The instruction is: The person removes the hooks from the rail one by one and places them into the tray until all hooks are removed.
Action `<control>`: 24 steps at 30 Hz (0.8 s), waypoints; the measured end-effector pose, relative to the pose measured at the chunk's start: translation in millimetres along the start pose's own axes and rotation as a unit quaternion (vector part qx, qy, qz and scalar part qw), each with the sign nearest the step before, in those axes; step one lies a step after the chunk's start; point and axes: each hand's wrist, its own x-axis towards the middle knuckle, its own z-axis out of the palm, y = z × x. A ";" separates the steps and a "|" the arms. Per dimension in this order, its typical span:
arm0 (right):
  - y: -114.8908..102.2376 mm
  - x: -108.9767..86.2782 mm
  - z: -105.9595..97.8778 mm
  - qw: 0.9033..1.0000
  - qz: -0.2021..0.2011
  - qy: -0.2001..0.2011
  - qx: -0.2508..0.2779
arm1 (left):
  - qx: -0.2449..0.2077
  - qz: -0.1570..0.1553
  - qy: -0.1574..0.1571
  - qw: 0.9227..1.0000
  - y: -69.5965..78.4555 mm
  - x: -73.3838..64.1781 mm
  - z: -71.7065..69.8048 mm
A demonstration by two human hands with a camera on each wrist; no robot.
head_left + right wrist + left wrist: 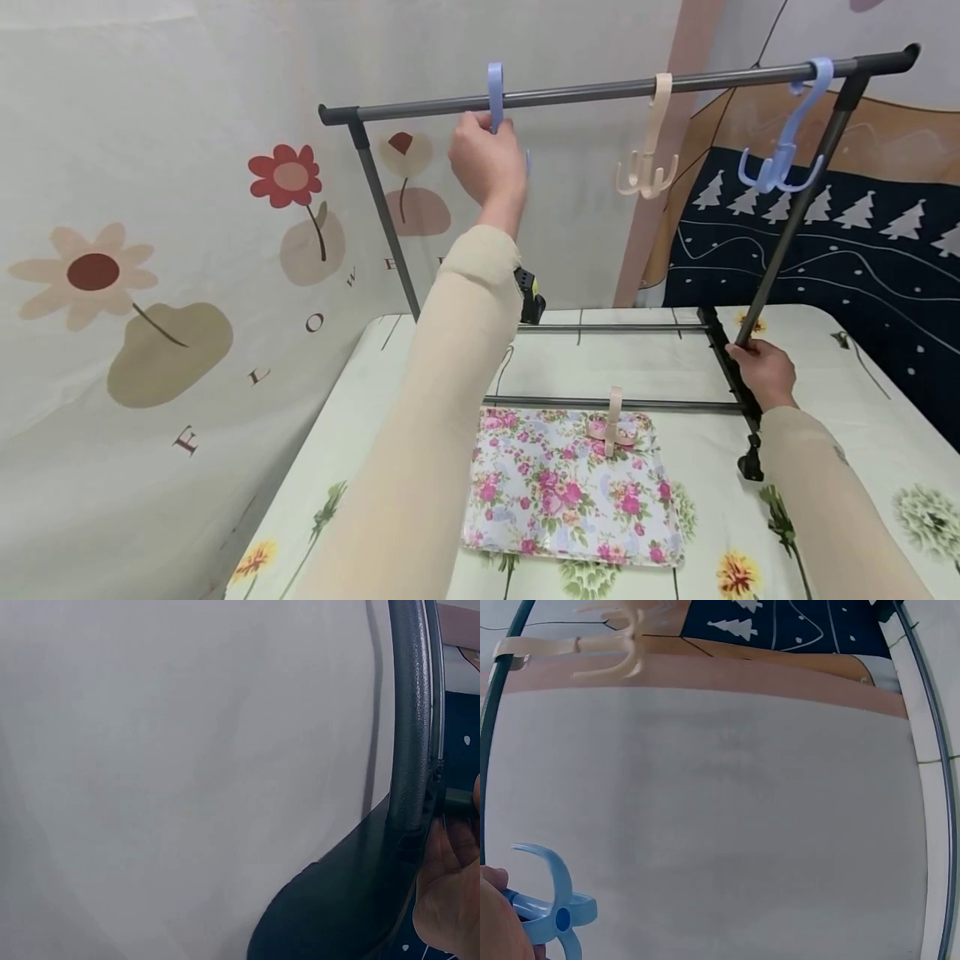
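My left hand (491, 162) holds the stem of a blue multi-prong hook (495, 87), whose curved top sits over the grey top bar (577, 95) of a clothes rack. In the left wrist view, the prongs of this hook (562, 919) stick out past the edge of the hand (496, 922). Low on the rack's right post (798, 200), my right hand (767, 372) grips the tube just above the black base. Its curled fingers show at the right edge of the right wrist view, beside the black foot (322, 915).
A beige hook (660, 108) and another blue hook (791, 125) hang farther right on the top bar. Below, a beige hook (615, 408) sits on the lower bar (555, 402), over a floral pouch (562, 508) lying on the flower-print tablecloth (360, 467). Printed curtains (187, 125) stand behind.
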 end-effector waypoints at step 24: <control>-0.6 0.7 -3.4 1.000 0.014 -0.005 -0.004 | -0.082 0.027 -0.055 0.995 14.2 -3.0 -15.2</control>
